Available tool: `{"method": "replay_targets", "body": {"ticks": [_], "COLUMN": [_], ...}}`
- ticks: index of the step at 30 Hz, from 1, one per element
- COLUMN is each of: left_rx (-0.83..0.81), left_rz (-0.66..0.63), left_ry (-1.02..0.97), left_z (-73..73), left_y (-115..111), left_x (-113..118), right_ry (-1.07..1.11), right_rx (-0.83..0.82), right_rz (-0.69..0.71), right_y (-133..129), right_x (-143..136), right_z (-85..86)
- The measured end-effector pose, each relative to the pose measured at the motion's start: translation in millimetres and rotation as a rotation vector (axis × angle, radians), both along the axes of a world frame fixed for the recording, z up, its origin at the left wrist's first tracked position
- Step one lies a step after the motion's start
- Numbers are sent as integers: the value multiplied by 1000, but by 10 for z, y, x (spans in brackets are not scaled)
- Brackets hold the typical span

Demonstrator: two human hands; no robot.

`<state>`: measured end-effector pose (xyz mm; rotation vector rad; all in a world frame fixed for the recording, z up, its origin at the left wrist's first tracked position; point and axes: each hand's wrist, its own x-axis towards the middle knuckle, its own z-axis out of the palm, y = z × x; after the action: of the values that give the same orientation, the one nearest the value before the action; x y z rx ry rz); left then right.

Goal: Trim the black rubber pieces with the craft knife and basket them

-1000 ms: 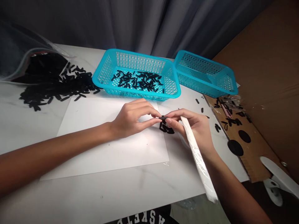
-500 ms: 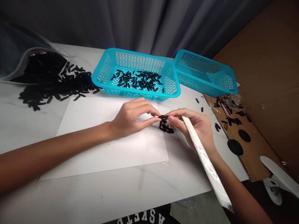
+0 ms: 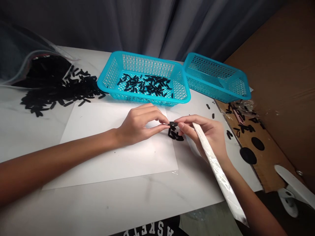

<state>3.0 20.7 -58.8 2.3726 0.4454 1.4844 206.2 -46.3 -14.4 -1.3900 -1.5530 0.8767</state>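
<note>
Between my two hands is a small black piece (image 3: 173, 124), pinched from both sides. My left hand (image 3: 144, 124) grips its left end between thumb and forefinger, above the right edge of a white sheet (image 3: 110, 164). At the other end, the thumb and forefinger of my right hand (image 3: 209, 134) close on it. A long white wrapped strip (image 3: 216, 168) also rests in my right hand, slanting down over the forearm. Several more black pieces (image 3: 176, 136) lie on the table just below the fingertips.
A blue basket (image 3: 145, 98) holding many black pieces stands behind my hands, with a second blue basket (image 3: 216, 91) to its right. A heap of black pieces (image 3: 61, 91) spills from a clear bag at left. Cardboard (image 3: 265, 164) with two black discs is at right.
The black piece between my fingertips has turned slightly, and the white strip has shifted a little. My hands have barely moved.
</note>
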Motion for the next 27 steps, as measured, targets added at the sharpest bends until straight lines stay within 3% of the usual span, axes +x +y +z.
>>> {"method": "replay_targets", "body": {"ticks": [8, 17, 27], "left_rx": [43, 103, 114], "left_rz": [-39, -35, -35], "left_ry": [14, 27, 25], "left_z": [-20, -39, -20], "left_y": [10, 25, 46], "left_x": [-10, -17, -19], "right_ry": [-76, -431, -534], "right_rx": [-4, 32, -4], "right_rz": [-61, 76, 101], "right_y": [18, 83, 106], "right_x": [20, 95, 95], "right_z": [-36, -172, -178]}}
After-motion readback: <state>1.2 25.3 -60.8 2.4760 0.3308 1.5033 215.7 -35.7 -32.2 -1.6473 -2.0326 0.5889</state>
